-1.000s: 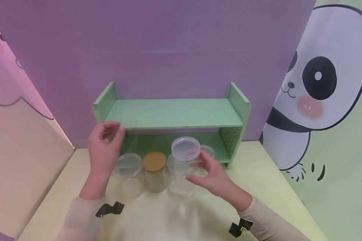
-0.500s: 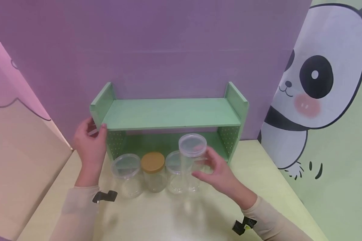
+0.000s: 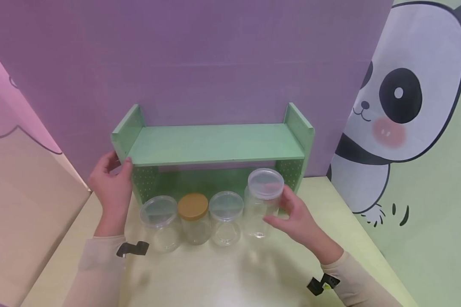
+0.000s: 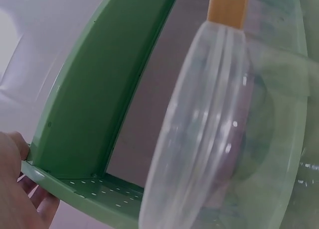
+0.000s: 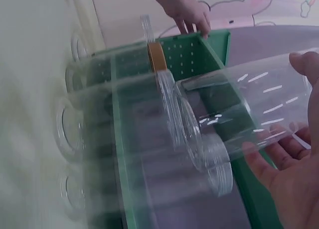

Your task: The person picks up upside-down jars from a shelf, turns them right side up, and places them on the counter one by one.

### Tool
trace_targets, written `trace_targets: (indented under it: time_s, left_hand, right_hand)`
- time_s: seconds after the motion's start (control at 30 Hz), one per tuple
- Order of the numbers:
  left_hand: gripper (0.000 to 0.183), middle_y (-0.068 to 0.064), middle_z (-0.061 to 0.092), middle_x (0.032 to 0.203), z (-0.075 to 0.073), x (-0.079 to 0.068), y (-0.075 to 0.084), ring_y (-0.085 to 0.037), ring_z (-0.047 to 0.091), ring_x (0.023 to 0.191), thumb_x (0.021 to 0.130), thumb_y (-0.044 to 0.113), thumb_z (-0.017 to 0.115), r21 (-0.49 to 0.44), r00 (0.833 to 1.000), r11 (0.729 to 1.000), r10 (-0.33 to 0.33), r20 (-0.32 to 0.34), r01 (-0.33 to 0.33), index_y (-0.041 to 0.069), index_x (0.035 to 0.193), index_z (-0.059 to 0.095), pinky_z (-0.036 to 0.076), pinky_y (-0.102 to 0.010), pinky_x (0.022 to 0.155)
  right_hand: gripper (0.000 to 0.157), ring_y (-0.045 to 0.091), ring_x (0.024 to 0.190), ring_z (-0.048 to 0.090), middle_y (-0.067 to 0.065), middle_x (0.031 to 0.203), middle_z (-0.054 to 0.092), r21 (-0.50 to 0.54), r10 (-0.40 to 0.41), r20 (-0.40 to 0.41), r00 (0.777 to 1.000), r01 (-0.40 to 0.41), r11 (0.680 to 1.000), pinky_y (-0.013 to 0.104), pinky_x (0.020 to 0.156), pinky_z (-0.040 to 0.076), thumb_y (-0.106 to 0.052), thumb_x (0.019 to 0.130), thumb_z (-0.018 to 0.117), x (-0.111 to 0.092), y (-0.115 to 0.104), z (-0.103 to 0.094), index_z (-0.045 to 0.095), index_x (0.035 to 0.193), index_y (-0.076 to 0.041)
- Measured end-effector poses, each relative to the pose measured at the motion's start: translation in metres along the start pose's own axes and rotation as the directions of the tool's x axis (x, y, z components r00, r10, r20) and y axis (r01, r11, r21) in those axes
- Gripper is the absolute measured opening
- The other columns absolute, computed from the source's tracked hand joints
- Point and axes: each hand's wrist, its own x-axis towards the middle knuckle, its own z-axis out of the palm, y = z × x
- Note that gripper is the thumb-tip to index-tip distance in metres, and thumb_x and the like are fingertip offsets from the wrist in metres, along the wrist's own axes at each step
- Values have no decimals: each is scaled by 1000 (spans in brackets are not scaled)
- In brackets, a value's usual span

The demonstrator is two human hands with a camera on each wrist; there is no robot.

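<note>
My left hand grips the left side panel of a small green two-tier shelf, thumb in front and fingers behind. In my right hand is a clear jar with a clear lid, pinched between thumb and fingers. The right wrist view shows this held jar raised near the lids of the standing jars. A wide clear jar, a jar with an orange-brown lid and another clear jar stand in a row before the shelf. A further clear lid shows beyond the held jar; the head view mostly hides it.
The row stands on a pale wooden table, close to the shelf's front edge. A purple panel rises behind the shelf. Side walls with a painted panda and a pink figure flank the table.
My left hand has moved left from above the wide jar and taken hold of the shelf's side panel. My right hand has carried its jar to the right, uncovering the third standing jar.
</note>
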Motion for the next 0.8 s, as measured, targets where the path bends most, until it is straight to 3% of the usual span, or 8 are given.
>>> trace_targets:
  time_s: [0.17,0.33,0.6,0.8]
  left_hand:
    - [31,2,75,115,1,0,2,-10,66,107,101,15,76,-6,999,999,-39,10,39,7,131,79,57,-16,78]
    - [31,7,69,109,0,0,7,-10,64,107,101,13,72,18,998,999,-50,33,50,1,129,75,57,-17,79]
    - [30,12,65,104,0,0,9,-9,64,103,99,9,70,36,998,998,-60,31,59,-1,127,74,57,-15,76]
    - [28,12,65,103,1,1,7,-8,62,103,98,9,70,32,999,999,-41,30,40,-1,124,74,56,-18,76]
  right_hand:
    - [83,10,132,64,-4,146,63,-23,-27,-16,1000,27,999,25,111,53,16,87,81,-7,10,-20,46,160,0]
    - [88,8,136,61,-6,152,56,-19,-28,-62,998,27,999,22,111,51,21,87,77,-13,22,-36,38,164,1]
    - [88,1,131,62,-13,152,54,-52,31,-134,990,-39,998,17,110,50,18,89,78,-22,54,-42,37,165,0]
    - [79,-1,134,57,6,150,55,-58,136,-171,976,-147,987,40,112,57,11,91,81,-28,83,-32,41,159,1]
